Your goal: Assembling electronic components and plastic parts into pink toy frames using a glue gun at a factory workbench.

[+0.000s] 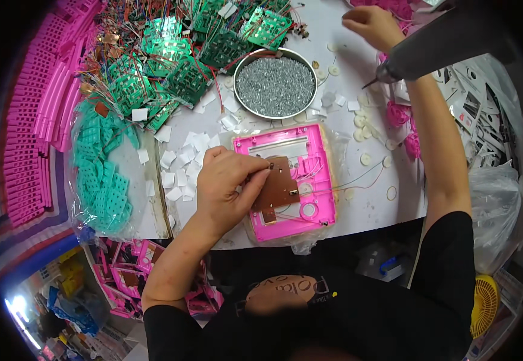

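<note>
My left hand (pixel 228 183) lies over the left side of a brown circuit board (pixel 280 183). Its thumb and index finger are closed together at the board's edge, and the other fingers curl under. The board rests in an open pink plastic housing (pixel 326 192), with thin wires running out to the right. My right hand (pixel 373 27) is raised at the far right, away from the housing. Its fingers are bent and drawn together; anything between them is hidden. A grey power screwdriver (pixel 418 57) hangs across the right forearm, its bit pointing down and left.
A round metal tin (pixel 275 86) full of small screws stands beyond the housing. Wired green circuit boards (pixel 183 78) are heaped at the far left. Teal keypads (pixel 102 174), pink strips (pixel 29 132) and white paper squares (pixel 186 162) lie left; white discs (pixel 361 126) lie right.
</note>
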Tool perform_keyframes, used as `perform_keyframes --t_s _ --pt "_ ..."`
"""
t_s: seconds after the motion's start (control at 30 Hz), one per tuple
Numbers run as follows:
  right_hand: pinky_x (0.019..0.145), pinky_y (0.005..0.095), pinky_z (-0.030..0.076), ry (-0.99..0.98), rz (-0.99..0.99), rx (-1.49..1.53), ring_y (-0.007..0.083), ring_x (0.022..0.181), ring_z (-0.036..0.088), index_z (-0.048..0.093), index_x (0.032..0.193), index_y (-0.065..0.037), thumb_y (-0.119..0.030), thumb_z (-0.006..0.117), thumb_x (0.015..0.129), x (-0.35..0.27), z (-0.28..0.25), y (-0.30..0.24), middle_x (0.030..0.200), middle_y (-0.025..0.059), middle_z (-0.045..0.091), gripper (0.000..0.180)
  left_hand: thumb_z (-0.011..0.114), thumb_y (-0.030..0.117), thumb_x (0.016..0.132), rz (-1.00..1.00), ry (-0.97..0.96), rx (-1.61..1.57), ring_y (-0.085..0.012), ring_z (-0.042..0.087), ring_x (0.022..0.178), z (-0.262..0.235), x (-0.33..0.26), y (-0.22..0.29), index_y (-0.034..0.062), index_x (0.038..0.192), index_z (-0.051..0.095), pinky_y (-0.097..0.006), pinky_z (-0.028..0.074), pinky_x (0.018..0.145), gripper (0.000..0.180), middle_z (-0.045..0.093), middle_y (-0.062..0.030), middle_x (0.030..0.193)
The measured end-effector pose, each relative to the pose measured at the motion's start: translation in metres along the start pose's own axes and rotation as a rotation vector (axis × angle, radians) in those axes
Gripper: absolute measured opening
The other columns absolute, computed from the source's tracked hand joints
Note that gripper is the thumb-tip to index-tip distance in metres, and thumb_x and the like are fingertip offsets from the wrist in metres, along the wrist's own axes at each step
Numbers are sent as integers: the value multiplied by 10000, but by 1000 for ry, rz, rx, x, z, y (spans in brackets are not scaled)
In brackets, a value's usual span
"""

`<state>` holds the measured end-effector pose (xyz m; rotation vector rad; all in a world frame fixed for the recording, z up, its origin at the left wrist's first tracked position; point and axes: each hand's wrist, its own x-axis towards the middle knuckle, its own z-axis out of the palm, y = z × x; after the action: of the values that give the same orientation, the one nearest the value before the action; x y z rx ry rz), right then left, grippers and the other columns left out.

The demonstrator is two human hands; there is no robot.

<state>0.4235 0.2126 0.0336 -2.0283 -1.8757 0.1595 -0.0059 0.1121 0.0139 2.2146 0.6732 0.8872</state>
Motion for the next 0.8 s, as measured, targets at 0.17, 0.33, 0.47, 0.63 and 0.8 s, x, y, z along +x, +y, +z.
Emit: perform_keyframes --t_s 0.17,0.33,0.47,0.63,0.8 --pt "726 353 559 30 -58 74 213 762 726 735 1072 -6 -182 669 913 25 8 -1 916 133 752 246 771 39 819 -9 12 -8 -175 602 651 -2 9 1 95 927 711 -345 419 781 135 695 -12 808" --pt "827 388 562 24 -120 -35 290 938 732 707 1225 -67 -163 677 892 95 49 7 1038 157 757 348 766 -2 806 -23 9 -19 -151 582 611 -3 11 5 77 909 703 -338 424 788 144 682 -10 785" --pt "936 453 551 72 124 -202 358 1075 699 689 1224 -80 -278 695 896 137 85 -9 1151 170 723 383 779 22 797 -75 -9 -24 -174 589 619 -6 7 4 90 910 709 -350 422 764 149 682 -16 781" --pt "920 503 558 232 237 -204 390 1058 706 718 1100 -45 -381 723 879 161 109 -12 1170 195 707 402 787 43 797 -113 -20 -62 -188 598 636 -7 7 4 105 913 715 -356 424 763 150 684 -16 783" --pt "831 481 539 358 220 7 371 967 696 741 1010 -69 -414 744 802 103 74 -8 1003 184 730 404 780 39 799 -95 -11 -51 -181 603 635 -6 8 5 103 913 718 -353 430 766 145 684 -14 782"
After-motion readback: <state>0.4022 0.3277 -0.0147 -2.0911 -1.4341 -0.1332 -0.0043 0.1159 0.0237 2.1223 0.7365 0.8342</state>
